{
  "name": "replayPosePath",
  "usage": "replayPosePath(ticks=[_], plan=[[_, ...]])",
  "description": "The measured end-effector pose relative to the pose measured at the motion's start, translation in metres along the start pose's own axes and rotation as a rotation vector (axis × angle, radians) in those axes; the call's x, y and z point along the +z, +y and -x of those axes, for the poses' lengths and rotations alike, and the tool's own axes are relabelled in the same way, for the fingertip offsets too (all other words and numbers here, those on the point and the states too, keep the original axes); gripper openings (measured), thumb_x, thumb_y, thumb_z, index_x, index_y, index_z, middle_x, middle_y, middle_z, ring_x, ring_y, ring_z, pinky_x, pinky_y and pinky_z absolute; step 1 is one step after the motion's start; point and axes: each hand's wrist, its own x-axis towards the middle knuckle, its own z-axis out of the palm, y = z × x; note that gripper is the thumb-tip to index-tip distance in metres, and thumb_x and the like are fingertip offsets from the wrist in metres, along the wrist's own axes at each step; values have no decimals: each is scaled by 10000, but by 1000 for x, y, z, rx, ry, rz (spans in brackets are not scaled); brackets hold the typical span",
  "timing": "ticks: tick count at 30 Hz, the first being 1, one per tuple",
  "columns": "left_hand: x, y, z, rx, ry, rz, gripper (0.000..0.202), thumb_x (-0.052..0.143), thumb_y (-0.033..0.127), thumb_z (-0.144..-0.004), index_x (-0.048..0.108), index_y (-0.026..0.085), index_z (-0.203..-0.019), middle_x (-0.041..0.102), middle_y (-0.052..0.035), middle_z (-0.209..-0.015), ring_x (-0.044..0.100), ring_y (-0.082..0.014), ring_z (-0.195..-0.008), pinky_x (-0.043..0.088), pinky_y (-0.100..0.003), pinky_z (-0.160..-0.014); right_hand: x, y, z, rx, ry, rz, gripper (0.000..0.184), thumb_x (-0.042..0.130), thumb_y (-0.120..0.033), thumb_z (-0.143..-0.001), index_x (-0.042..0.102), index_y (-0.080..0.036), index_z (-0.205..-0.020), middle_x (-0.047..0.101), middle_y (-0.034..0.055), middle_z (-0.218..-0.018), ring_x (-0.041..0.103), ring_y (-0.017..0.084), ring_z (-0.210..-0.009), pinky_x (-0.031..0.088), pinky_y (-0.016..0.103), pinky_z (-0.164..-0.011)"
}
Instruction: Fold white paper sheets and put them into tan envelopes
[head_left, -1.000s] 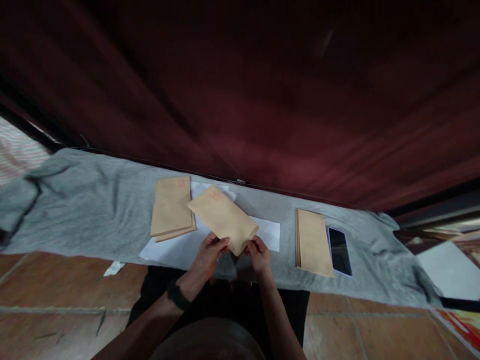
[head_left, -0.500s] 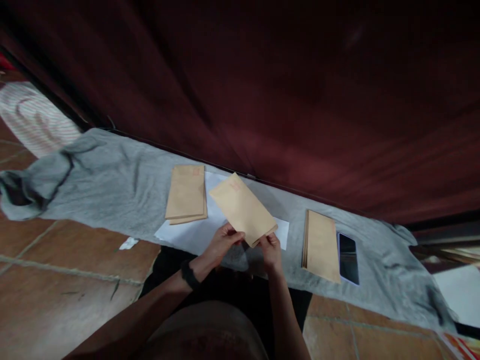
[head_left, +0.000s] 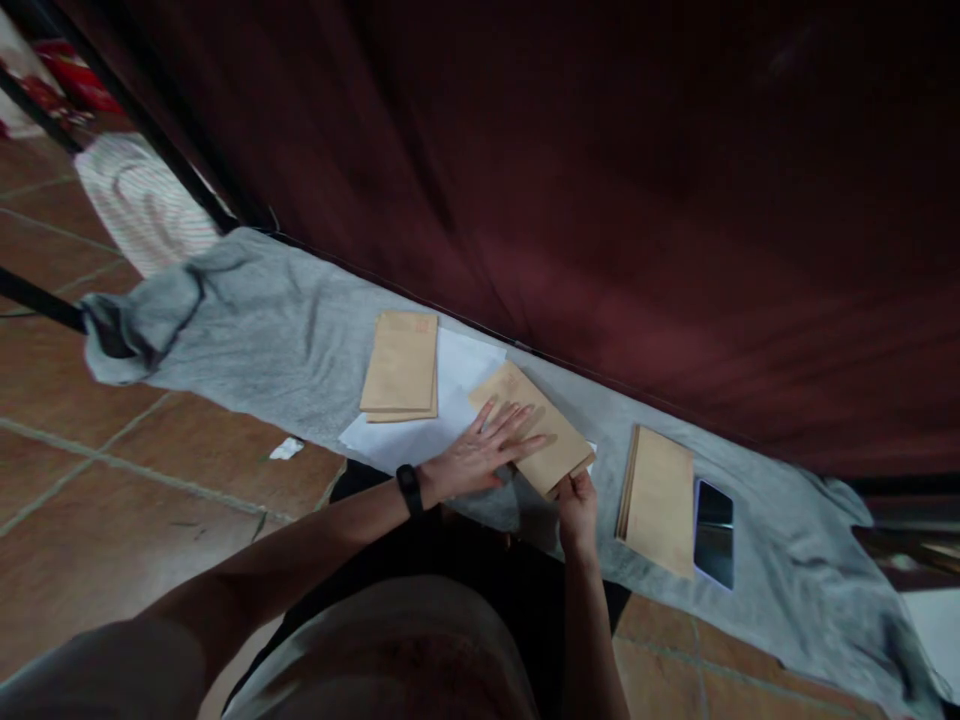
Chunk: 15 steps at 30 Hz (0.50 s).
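A brown paper envelope lies slanted over white paper in front of me. My left hand, a black band on its wrist, rests on the envelope with fingers spread flat. The lower right corner of the envelope is pinched in my right hand, whose thumb and fingers are closed on it. To the left sits a small stack of brown envelopes with a faint red print. Another stack of envelopes lies to the right, apart from my hands.
A phone lies right of the right-hand stack. Grey cloth covers the narrow surface, and a dark red curtain hangs behind it. On the tiled floor there is a white scrap.
My left hand has let go of the envelope's lower edge and now lies flat on its face. The envelope has come down lower. The view has shifted a little.
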Motion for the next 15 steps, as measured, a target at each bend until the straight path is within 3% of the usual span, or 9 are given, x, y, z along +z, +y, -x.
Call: replayPosePath(ticks=[8,12,15], plan=[[16,-25,-26,77,-167,90,1218,886,419,-639,155,331,-1610,89,-126,-1703,50,-381,-1560,-42,-616,-1223,-18,6,4,68,-96,89,459,645,-452,-789,690,-195,-1167,738,108,-1179,677,270,-1078,536,387,-932],[20,-32,-32,43,-267,150,1222,875,484,-615,177,339,-1607,186,-140,-1685,146,-415,-1538,13,-624,-1215,-21,10,3,74,-103,170,480,619,-472,-797,684,-184,-1175,747,117,-1144,687,272,-1032,549,378,-882],[22,-37,-36,39,-310,169,1214,848,503,-627,160,326,-1611,144,-142,-1694,113,-397,-1548,49,-611,-1215,-20,8,5,79,-114,186,515,615,-498,-809,669,-177,-1209,748,123,-1135,687,278,-1032,554,377,-864]])
